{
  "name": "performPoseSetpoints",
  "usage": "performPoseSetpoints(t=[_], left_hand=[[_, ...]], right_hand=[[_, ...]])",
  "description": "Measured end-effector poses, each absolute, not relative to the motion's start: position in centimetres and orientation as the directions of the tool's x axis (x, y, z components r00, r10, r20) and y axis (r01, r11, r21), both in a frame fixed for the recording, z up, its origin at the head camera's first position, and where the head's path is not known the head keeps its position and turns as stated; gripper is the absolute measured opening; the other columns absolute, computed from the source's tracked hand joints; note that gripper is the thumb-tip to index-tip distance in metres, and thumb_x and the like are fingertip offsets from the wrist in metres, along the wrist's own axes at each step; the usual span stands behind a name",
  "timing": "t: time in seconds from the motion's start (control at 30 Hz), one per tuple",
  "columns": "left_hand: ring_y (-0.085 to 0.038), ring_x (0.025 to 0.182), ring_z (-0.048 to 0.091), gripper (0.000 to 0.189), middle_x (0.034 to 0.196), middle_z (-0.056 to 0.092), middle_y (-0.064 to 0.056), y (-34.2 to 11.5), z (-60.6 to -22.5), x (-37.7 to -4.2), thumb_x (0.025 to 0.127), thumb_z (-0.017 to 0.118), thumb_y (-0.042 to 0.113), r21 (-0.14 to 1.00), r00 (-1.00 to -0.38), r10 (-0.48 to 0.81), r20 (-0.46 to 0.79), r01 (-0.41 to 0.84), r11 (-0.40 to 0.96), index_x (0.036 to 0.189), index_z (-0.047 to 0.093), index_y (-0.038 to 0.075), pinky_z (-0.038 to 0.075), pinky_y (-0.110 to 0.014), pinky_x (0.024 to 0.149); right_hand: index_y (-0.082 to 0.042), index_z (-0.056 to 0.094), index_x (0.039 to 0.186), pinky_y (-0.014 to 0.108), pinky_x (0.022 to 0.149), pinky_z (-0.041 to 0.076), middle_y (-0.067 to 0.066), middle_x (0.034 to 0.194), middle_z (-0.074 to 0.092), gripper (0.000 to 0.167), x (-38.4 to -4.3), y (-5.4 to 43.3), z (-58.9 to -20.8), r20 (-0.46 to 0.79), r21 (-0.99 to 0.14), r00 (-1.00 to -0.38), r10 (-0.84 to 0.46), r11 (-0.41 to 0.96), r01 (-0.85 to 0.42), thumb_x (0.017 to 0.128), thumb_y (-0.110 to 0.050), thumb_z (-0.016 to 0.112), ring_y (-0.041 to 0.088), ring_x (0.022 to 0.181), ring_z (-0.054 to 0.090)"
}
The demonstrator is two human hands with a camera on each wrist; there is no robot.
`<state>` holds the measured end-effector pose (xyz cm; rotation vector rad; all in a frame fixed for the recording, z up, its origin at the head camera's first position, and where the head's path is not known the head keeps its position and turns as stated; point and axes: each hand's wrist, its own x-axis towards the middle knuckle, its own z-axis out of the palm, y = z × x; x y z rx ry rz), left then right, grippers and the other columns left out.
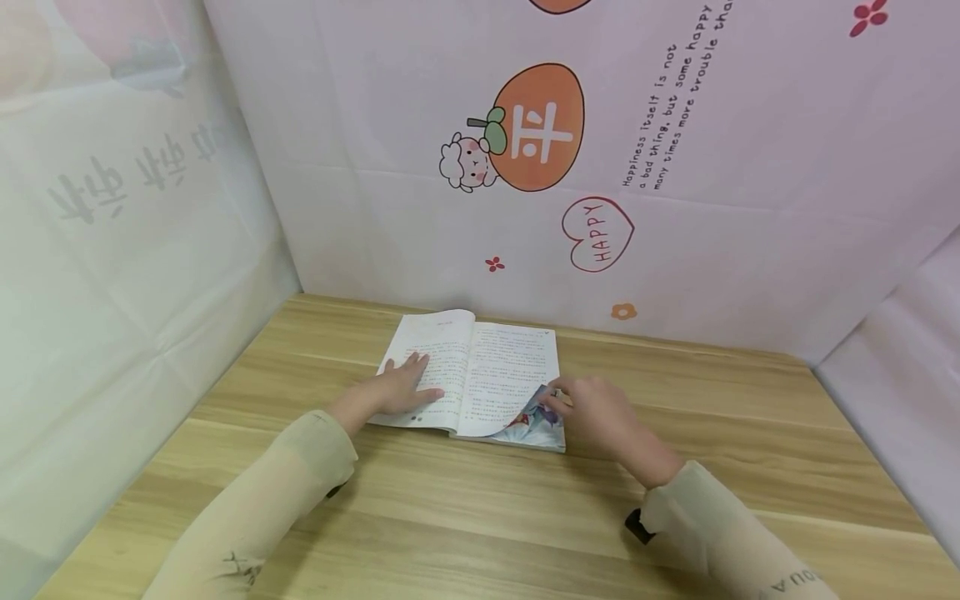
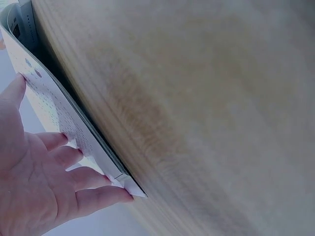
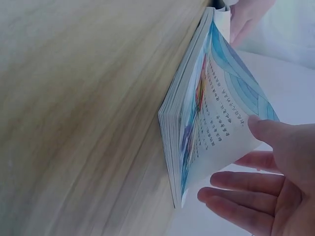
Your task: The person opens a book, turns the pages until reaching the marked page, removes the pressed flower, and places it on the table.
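An open book (image 1: 510, 358) lies on the wooden table near the back wall, with printed text on both facing pages. My left hand (image 1: 403, 387) rests on the left page, fingers spread; in the left wrist view its fingertips (image 2: 64, 137) touch the paper. With thumb and finger, my right hand (image 1: 596, 408) pinches the lower right corner of the right page and holds it lifted. Under that raised page (image 3: 221, 108) a colourful illustration (image 1: 536, 423) shows on the page below. The right wrist view shows the thumb on the lifted sheet, the other fingers behind or beside it.
The wood-grain table (image 1: 450, 517) extends in front of the book and to both sides. A white printed cloth (image 1: 390, 208) hangs behind it, and similar sheets stand at left and right. Dark bands (image 1: 639, 527) show at the sleeve cuffs.
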<state>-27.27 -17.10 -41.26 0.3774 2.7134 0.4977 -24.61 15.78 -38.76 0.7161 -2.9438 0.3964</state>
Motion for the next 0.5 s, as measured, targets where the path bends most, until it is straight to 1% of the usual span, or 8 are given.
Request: performPoseSetpoints(t=[0.1, 0.2, 0.27, 0.33, 0.4, 0.43, 0.5], left_hand=[[-0.047, 0.153, 0.007, 0.085, 0.166, 0.01, -0.029, -17.1, -41.2, -27.3, 0.107, 0.047, 0.05, 0.388, -0.902, 0.318, -0.293, 0.191, 0.902, 0.161, 0.013, -0.007, 0.003, -0.062, 0.121], [-0.047, 0.153, 0.008, 0.085, 0.166, 0.01, -0.029, -17.1, -41.3, -27.3, 0.107, 0.046, 0.05, 0.386, -0.902, 0.318, -0.292, 0.193, 0.902, 0.16, 0.013, -0.007, 0.004, -0.062, 0.121], [-0.046, 0.153, 0.008, 0.085, 0.166, 0.01, -0.029, -17.1, -41.3, -27.3, 0.107, 0.046, 0.05, 0.386, -0.902, 0.322, -0.289, 0.198, 0.901, 0.16, 0.014, -0.008, 0.003, -0.062, 0.121], [-0.044, 0.154, 0.009, 0.085, 0.166, 0.01, -0.029, -17.1, -41.3, -27.2, 0.108, 0.046, 0.05, 0.386, -0.901, 0.324, -0.288, 0.201, 0.901, 0.16, 0.013, -0.008, 0.002, -0.061, 0.122], [-0.044, 0.154, 0.009, 0.085, 0.166, 0.01, -0.029, -17.1, -41.2, -27.2, 0.108, 0.046, 0.05, 0.387, -0.9, 0.324, -0.29, 0.2, 0.9, 0.16, 0.013, -0.008, 0.002, -0.061, 0.122], [-0.044, 0.154, 0.008, 0.085, 0.166, 0.01, -0.029, -17.1, -41.2, -27.2, 0.108, 0.046, 0.049, 0.389, -0.9, 0.324, -0.29, 0.198, 0.9, 0.16, 0.013, -0.008, 0.002, -0.061, 0.122], [-0.044, 0.154, 0.008, 0.085, 0.166, 0.009, -0.029, -17.1, -41.1, -27.1, 0.108, 0.046, 0.05, 0.388, -0.901, 0.321, -0.293, 0.195, 0.901, 0.16, 0.013, -0.008, 0.002, -0.061, 0.122]], right_hand=[[-0.005, 0.075, 0.119, 0.025, 0.044, 0.03, -0.005, 0.051, 0.046, 0.04, -24.7, 15.6, -38.7, 0.133, -0.192, -0.886, -0.445, 0.865, -0.463, 0.099, -0.039, 0.069, 0.009, 0.048, 0.038], [-0.005, 0.072, 0.127, 0.026, 0.045, 0.035, 0.0, 0.061, 0.061, 0.046, -24.7, 15.4, -38.7, 0.129, -0.201, -0.886, -0.446, 0.863, -0.463, 0.099, -0.041, 0.068, 0.011, 0.05, 0.045], [-0.006, 0.069, 0.133, 0.027, 0.045, 0.035, 0.005, 0.069, 0.068, 0.05, -24.7, 15.2, -38.7, 0.133, -0.22, -0.889, -0.439, 0.861, -0.458, 0.099, -0.043, 0.067, 0.011, 0.049, 0.044], [-0.006, 0.063, 0.14, 0.026, 0.044, 0.034, 0.009, 0.068, 0.067, 0.055, -24.6, 15.0, -38.6, 0.136, -0.25, -0.89, -0.435, 0.855, -0.455, 0.1, -0.043, 0.066, 0.01, 0.046, 0.039], [-0.007, 0.058, 0.146, 0.026, 0.042, 0.032, 0.012, 0.063, 0.064, 0.059, -24.5, 14.9, -38.6, 0.141, -0.278, -0.89, -0.433, 0.845, -0.456, 0.1, -0.043, 0.066, 0.009, 0.044, 0.033], [-0.008, 0.055, 0.149, 0.026, 0.041, 0.032, 0.014, 0.065, 0.066, 0.06, -24.4, 14.8, -38.6, 0.148, -0.299, -0.889, -0.434, 0.837, -0.458, 0.1, -0.042, 0.067, 0.009, 0.043, 0.03], [-0.009, 0.05, 0.153, 0.026, 0.043, 0.037, 0.017, 0.078, 0.072, 0.064, -24.3, 14.5, -38.7, 0.164, -0.337, -0.881, -0.444, 0.814, -0.473, 0.1, -0.039, 0.068, 0.008, 0.045, 0.04]])
